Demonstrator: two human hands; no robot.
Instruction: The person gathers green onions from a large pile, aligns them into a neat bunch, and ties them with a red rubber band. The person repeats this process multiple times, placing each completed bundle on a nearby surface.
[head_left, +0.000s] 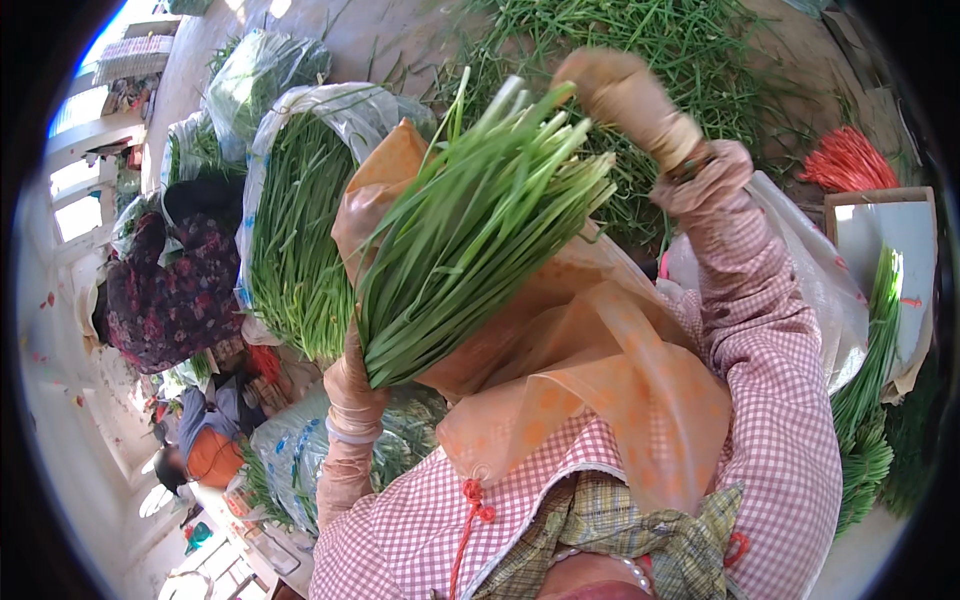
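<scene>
My left hand (352, 375), in a tan glove, grips a thick bunch of garlic chives (480, 240) by its leafy lower-left end. The pale stem ends fan out toward the upper right. Beside those ends is my right hand (619, 94), gloved as well and blurred; its fingers are bunched, and whether it pinches a stem cannot be told. Below the bunch, an orange translucent apron (600, 337) covers my lap and chest.
Loose green stalks (675, 82) litter the floor ahead. An open plastic bag of chives (300, 225) stands at left, near a person in a floral top (180, 285). Red ties (847, 161) lie at right by a framed white board (881, 247) with chives (877, 360) against it.
</scene>
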